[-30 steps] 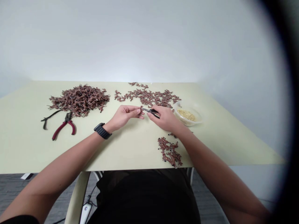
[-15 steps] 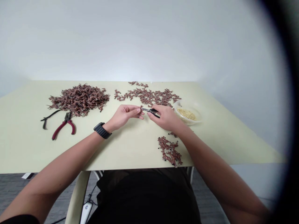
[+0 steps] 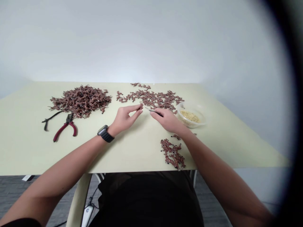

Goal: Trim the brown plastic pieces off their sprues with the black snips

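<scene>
My left hand (image 3: 125, 118), with a black watch at the wrist, pinches a small brown animal figurine (image 3: 141, 105) between thumb and fingers. Facing it, my right hand (image 3: 167, 119) is closed around black-handled needle-nose pliers (image 3: 155, 111). Their thin metal tip points at the figurine, with a small gap between. Behind both hands lies a loose spread of similar brown figurines (image 3: 161, 98). Close to my right hand stands a clear plastic bowl (image 3: 201, 122) holding tiny gold-coloured pieces (image 3: 190, 116); their exact kind is too small to make out.
A large heap of brown figurines (image 3: 81, 99) sits at the left back. In front of it lie red-handled pliers (image 3: 67, 126) and a black-handled tool (image 3: 50, 119). A smaller figurine group (image 3: 172, 154) lies at the table's (image 3: 132, 154) front edge, beside my right forearm.
The pliers' tip has drawn away from the figurine and the handles look closer together. My left hand has turned, lifting the figurine slightly at its fingertips.
</scene>
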Action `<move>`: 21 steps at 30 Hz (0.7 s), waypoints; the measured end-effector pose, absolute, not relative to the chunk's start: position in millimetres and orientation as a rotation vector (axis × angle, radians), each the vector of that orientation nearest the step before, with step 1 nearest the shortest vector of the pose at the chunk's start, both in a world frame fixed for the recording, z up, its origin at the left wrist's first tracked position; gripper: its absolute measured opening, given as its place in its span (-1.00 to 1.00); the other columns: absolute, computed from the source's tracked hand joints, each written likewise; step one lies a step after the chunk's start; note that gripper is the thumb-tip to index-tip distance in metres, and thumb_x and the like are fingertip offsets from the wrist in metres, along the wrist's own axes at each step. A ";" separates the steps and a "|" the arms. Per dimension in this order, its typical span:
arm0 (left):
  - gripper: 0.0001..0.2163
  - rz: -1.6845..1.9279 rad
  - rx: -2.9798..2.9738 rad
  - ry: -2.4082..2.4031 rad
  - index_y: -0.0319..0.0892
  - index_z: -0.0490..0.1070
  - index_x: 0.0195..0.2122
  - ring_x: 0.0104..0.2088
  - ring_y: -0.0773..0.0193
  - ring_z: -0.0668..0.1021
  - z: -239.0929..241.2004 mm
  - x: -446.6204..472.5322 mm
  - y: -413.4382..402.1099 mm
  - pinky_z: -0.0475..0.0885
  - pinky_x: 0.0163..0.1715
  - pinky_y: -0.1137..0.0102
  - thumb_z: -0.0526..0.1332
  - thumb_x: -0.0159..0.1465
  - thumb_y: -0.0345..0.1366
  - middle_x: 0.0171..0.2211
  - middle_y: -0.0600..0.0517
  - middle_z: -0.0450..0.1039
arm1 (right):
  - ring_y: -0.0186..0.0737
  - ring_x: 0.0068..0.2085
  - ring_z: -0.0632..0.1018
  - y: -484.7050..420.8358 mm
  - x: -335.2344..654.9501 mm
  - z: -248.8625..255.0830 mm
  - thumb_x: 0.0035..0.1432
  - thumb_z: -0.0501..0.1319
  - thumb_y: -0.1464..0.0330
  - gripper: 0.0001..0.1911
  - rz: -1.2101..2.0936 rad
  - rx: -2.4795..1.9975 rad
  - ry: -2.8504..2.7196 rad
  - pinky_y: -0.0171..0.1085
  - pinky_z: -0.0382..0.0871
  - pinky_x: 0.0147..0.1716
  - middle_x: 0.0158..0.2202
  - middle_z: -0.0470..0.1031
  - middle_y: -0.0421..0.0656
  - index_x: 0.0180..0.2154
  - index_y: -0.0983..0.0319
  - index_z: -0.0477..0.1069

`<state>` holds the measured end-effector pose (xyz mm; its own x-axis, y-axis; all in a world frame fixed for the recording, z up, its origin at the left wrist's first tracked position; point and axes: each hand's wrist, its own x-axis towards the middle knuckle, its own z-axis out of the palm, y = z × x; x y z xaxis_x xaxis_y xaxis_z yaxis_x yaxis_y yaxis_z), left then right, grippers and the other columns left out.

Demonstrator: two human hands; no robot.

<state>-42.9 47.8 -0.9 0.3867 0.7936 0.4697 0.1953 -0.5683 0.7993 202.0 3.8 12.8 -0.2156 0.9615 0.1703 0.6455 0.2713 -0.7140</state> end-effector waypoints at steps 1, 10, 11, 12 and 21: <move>-0.68 1.145 1.891 0.837 -0.13 0.70 -0.02 0.03 0.02 0.67 -0.1 -42.1 47.2 0.47 0.24 0.12 0.36 0.37 -0.04 -0.01 -0.11 0.68 | -0.22 -0.41 0.33 5.0 203.8 11.7 0.41 0.12 -0.01 -0.56 0.553 -1.469 -1.956 -0.19 0.14 -0.39 -0.46 0.33 -0.21 -0.39 0.16 0.25; -0.68 0.892 1.454 0.600 -0.29 0.69 -0.13 -0.28 0.16 0.70 1.2 -44.0 51.4 0.60 -0.03 0.18 0.43 0.32 -0.09 -0.12 -0.22 0.68 | -0.13 -0.29 0.45 7.6 209.0 7.0 0.40 0.15 0.09 -0.71 0.189 -1.349 -2.131 -0.18 0.21 -0.27 -0.28 0.49 -0.11 -0.22 0.17 0.36; -0.69 0.884 1.458 0.597 -0.29 0.69 -0.14 -0.28 0.17 0.70 1.3 -43.9 51.2 0.61 -0.04 0.19 0.42 0.32 -0.10 -0.13 -0.22 0.68 | -0.13 -0.29 0.45 7.4 208.8 6.9 0.40 0.15 0.09 -0.71 0.182 -1.347 -2.144 -0.18 0.21 -0.27 -0.29 0.48 -0.11 -0.21 0.17 0.37; -0.69 0.879 1.463 0.594 -0.29 0.69 -0.13 -0.29 0.18 0.69 1.5 -43.9 50.8 0.61 -0.05 0.20 0.42 0.33 -0.10 -0.13 -0.22 0.68 | -0.13 -0.29 0.44 7.3 208.8 6.7 0.40 0.15 0.09 -0.71 0.173 -1.346 -2.151 -0.18 0.21 -0.28 -0.30 0.47 -0.11 -0.21 0.17 0.37; -0.71 0.849 1.513 0.583 -0.29 0.68 -0.15 -0.30 0.20 0.68 3.4 -44.5 49.8 0.62 -0.06 0.21 0.39 0.36 -0.11 -0.14 -0.20 0.68 | -0.13 -0.29 0.46 7.3 210.6 6.5 0.40 0.15 0.08 -0.71 0.186 -1.347 -2.181 -0.17 0.22 -0.28 -0.30 0.49 -0.12 -0.23 0.16 0.35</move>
<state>-44.5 49.8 3.4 0.6026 0.7789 0.1739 -0.1175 -0.1290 0.9847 210.6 7.3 6.5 -0.3355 0.8578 0.3895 0.7796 0.4849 -0.3963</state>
